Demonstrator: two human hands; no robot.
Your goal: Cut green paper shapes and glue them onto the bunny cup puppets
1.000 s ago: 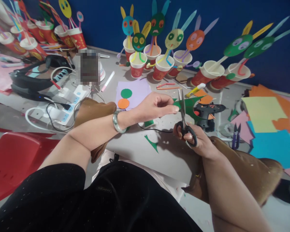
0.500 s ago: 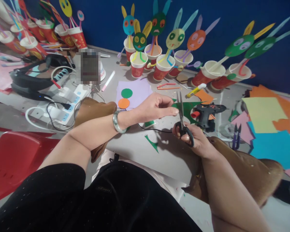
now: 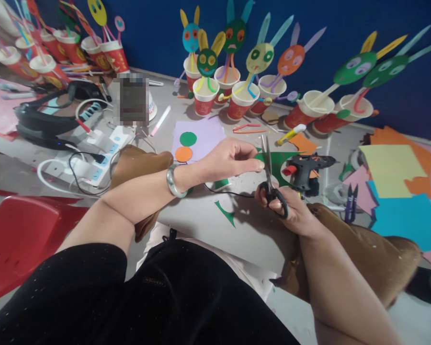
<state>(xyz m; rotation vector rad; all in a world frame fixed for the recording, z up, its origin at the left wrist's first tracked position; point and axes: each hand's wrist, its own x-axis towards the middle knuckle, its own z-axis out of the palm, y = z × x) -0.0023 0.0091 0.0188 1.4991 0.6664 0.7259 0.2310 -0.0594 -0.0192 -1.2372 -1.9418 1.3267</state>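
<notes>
My left hand point(image 3: 233, 160) pinches the edge of a green paper piece point(image 3: 282, 163) at the middle of the table. In my right hand point(image 3: 287, 206) are black-handled scissors point(image 3: 269, 175), their blades pointing up and slightly apart beside the left fingertips and the green paper. Left of my hands, a green circle point(image 3: 188, 139) and an orange circle point(image 3: 183, 154) lie on purple paper point(image 3: 201, 128). A curved green scrap point(image 3: 226, 213) rests on the table nearer to me.
A black glue gun point(image 3: 309, 173) lies right of the scissors, with purple-handled snips point(image 3: 351, 203) and coloured sheets point(image 3: 409, 215) beyond. Red cups with paper figures point(image 3: 241, 103) line the back. A power strip point(image 3: 111, 155) sits at left.
Both hands have shifted very slightly left. The scissor blades look a little wider apart, and the green paper lies at a slightly different angle.
</notes>
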